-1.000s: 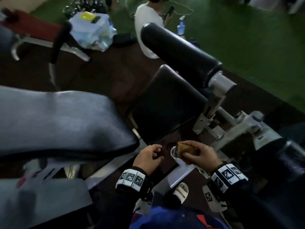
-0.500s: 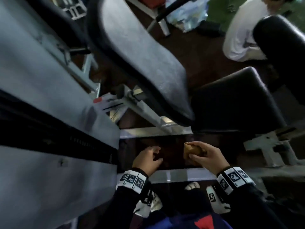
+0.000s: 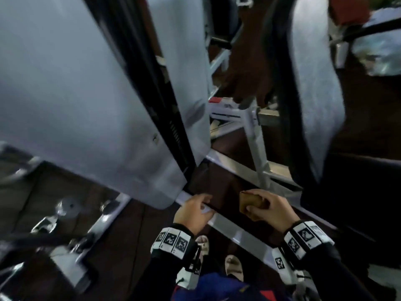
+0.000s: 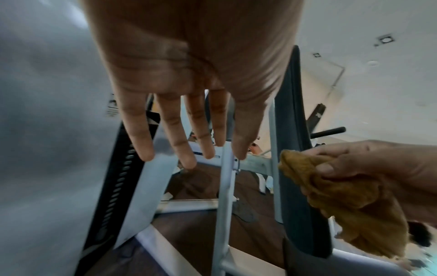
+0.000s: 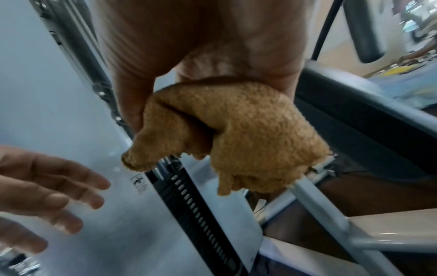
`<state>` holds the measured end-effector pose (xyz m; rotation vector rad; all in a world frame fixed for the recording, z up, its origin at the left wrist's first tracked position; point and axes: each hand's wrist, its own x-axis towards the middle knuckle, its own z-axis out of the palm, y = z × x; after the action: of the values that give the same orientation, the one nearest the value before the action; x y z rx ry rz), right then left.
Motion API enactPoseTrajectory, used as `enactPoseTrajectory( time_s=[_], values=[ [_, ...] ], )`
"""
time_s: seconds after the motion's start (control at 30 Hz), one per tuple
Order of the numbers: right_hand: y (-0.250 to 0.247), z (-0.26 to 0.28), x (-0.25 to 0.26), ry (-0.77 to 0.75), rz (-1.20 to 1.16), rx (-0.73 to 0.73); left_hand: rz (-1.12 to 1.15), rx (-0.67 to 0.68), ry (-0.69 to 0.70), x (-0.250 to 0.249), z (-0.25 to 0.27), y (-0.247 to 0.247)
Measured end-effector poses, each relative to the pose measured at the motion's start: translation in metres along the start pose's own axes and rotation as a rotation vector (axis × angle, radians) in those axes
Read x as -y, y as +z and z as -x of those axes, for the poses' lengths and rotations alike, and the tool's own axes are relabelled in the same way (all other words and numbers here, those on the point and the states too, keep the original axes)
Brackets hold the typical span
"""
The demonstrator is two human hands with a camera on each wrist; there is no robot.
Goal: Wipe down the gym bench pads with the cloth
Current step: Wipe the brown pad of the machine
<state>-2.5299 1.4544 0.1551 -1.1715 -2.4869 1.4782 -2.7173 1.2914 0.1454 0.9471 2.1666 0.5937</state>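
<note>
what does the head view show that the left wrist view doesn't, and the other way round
Only the head view shows the tagged wristbands, the person's feet and the bench's black seat pad at right.

Only the left wrist view shows the left hand's palm with its fingers straight and spread, holding nothing, and the ceiling with its lights.

Both show the right hand gripping the bunched tan cloth, the grey machine cover at left and the metal frame between.

Bunched tan terry cloth (image 5: pixel 238 134), near upright grey bench pad (image 3: pixel 314 83), not touching
</note>
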Motion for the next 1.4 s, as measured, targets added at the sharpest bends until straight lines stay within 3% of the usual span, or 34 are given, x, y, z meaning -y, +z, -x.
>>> enactPoseTrajectory(
  time_s=[0.4, 0.67, 0.87, 1.1, 1.4],
  values=[
    [0.078, -0.001, 0.066, -0.277, 0.133, 0.407, 0.123, -0.380, -0.324, 0.079, 0.132, -0.011],
    [0.181, 0.030, 0.138, -0.470, 0.230, 0.689, 0.259, -0.549, -0.593, 0.142, 0.243, -0.022],
    [0.296, 0.091, 0.203, -0.670, 0.339, 0.874, 0.350, -0.752, -0.757, 0.195, 0.362, -0.016],
    [0.427, 0.206, 0.254, -0.839, 0.404, 1.143, 0.493, -0.939, -0.939, 0.256, 0.514, 0.016],
    [0.534, 0.337, 0.281, -0.995, 0.538, 1.406, 0.672, -1.176, -1.153, 0.283, 0.647, 0.077]
  ],
)
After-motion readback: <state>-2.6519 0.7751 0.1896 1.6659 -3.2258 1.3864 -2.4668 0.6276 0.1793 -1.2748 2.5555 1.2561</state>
